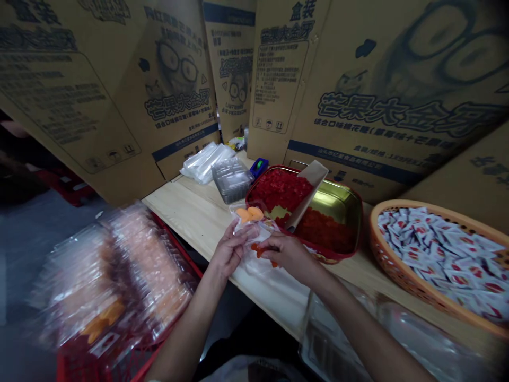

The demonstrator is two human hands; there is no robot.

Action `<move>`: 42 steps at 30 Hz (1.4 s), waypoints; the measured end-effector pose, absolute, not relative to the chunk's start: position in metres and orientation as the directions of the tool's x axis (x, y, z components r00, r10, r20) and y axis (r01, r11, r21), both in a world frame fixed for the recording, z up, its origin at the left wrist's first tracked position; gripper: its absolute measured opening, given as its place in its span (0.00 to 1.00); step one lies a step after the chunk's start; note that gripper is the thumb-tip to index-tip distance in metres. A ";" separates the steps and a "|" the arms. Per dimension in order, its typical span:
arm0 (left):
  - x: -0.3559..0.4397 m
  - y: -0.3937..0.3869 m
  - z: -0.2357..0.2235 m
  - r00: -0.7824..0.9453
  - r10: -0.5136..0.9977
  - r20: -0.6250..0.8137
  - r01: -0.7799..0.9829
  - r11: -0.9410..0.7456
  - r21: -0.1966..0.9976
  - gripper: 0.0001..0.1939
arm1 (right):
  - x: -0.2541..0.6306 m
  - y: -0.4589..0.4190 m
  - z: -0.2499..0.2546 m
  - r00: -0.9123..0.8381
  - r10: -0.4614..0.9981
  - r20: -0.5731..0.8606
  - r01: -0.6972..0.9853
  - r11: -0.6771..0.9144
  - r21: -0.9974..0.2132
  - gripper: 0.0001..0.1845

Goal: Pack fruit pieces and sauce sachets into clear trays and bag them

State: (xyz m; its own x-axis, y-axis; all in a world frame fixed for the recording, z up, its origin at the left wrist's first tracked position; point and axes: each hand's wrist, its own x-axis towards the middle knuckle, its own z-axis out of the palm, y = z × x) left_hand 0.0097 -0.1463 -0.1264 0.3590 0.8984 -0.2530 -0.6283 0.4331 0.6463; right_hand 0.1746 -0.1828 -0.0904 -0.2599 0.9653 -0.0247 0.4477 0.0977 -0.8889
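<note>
My left hand (227, 253) pinches a clear plastic packet (260, 232) above the table's front part. Two rounded orange pieces (249, 214) show at the packet's far end. Close beside it, my right hand (289, 253) is closed on small orange-red pieces (259, 251), with its fingertips at the packet's near side. Behind my hands stands a red tin (360, 223) with a gold inside. A cardboard divider (309, 193) splits its contents: red bits (280, 187) on the left, orange-red bits (328, 229) on the right.
An orange basket (376, 233) of white sachets (437, 249) stands at right. Filled clear packets (147, 260) lie in a red crate (159, 353) at lower left. Clear trays (230, 178) and plastic bags (207, 162) sit farther back. Tall cardboard boxes (278, 79) wall the table's back.
</note>
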 end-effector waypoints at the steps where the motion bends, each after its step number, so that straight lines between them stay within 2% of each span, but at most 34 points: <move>1: 0.010 -0.146 -0.126 0.362 0.898 -0.249 -0.630 0.433 0.644 0.34 | 0.175 -0.182 -0.091 -0.266 0.964 -0.016 0.458 0.111 -0.882 0.08; 4: 0.009 -0.146 -0.127 0.362 0.900 -0.243 -0.643 0.430 0.634 0.34 | 0.179 -0.182 -0.088 -0.261 0.965 -0.011 0.449 0.112 -0.887 0.08; 9: 0.010 -0.145 -0.130 0.386 0.894 -0.228 -0.645 0.439 0.625 0.34 | 0.191 -0.184 -0.074 -0.162 0.984 -0.069 0.439 0.010 -0.899 0.11; 12: 0.011 -0.145 -0.132 0.389 0.891 -0.235 -0.650 0.446 0.615 0.33 | 0.209 -0.182 -0.069 -0.058 0.998 -0.012 0.510 0.020 -0.860 0.12; 15: 0.011 -0.144 -0.132 0.390 0.888 -0.244 -0.653 0.453 0.608 0.33 | 0.237 -0.179 -0.075 0.093 0.987 0.135 0.684 0.035 -0.728 0.09; 18: 0.010 -0.144 -0.132 0.396 0.885 -0.243 -0.655 0.458 0.602 0.33 | 0.261 -0.176 -0.085 0.189 0.938 0.291 0.864 -0.018 -0.503 0.09; 20: 0.011 -0.144 -0.131 0.397 0.884 -0.245 -0.656 0.460 0.598 0.33 | 0.261 -0.177 -0.087 0.161 0.912 0.376 0.932 -0.014 -0.363 0.08; 22: 0.012 -0.145 -0.130 0.397 0.883 -0.251 -0.654 0.464 0.598 0.33 | 0.244 -0.179 -0.085 0.056 0.905 0.422 0.949 0.082 -0.303 0.07; 25: 0.012 -0.145 -0.130 0.403 0.883 -0.241 -0.645 0.461 0.609 0.34 | 0.199 -0.185 -0.081 -0.176 0.920 0.351 0.854 0.319 -0.410 0.04; 27: 0.011 -0.145 -0.130 0.404 0.886 -0.228 -0.643 0.452 0.618 0.35 | 0.172 -0.189 -0.082 -0.293 0.913 0.283 0.769 0.401 -0.499 0.07; 29: 0.008 -0.145 -0.129 0.405 0.886 -0.227 -0.636 0.451 0.625 0.35 | 0.155 -0.191 -0.086 -0.327 0.915 0.238 0.720 0.404 -0.564 0.09; 34: 0.000 -0.145 -0.124 0.381 0.889 -0.254 -0.628 0.450 0.635 0.35 | 0.161 -0.177 -0.086 -0.229 0.957 0.177 0.568 0.279 -0.775 0.05; 36: -0.005 -0.145 -0.121 0.361 0.895 -0.262 -0.631 0.441 0.638 0.35 | 0.176 -0.158 -0.080 -0.149 0.976 0.161 0.599 0.219 -0.771 0.04; 38: -0.009 -0.146 -0.119 0.336 0.902 -0.269 -0.633 0.428 0.645 0.34 | 0.193 -0.132 -0.074 -0.102 0.986 0.132 0.779 0.162 -0.605 0.09; 40: -0.012 -0.146 -0.119 0.312 0.908 -0.278 -0.632 0.418 0.653 0.34 | 0.208 -0.103 -0.072 -0.103 0.995 0.014 0.944 0.102 -0.314 0.13; 42: -0.014 -0.146 -0.119 0.300 0.912 -0.280 -0.633 0.410 0.656 0.33 | 0.218 -0.079 -0.075 -0.095 0.988 -0.121 0.986 0.077 -0.150 0.13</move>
State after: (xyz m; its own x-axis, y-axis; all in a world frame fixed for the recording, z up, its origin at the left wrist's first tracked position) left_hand -0.0145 -0.1457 -0.1191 0.3000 0.9118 -0.2804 -0.6331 0.4101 0.6564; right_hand 0.2175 -0.0787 -0.0755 -0.0955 0.9881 -0.1208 0.9856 0.0769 -0.1505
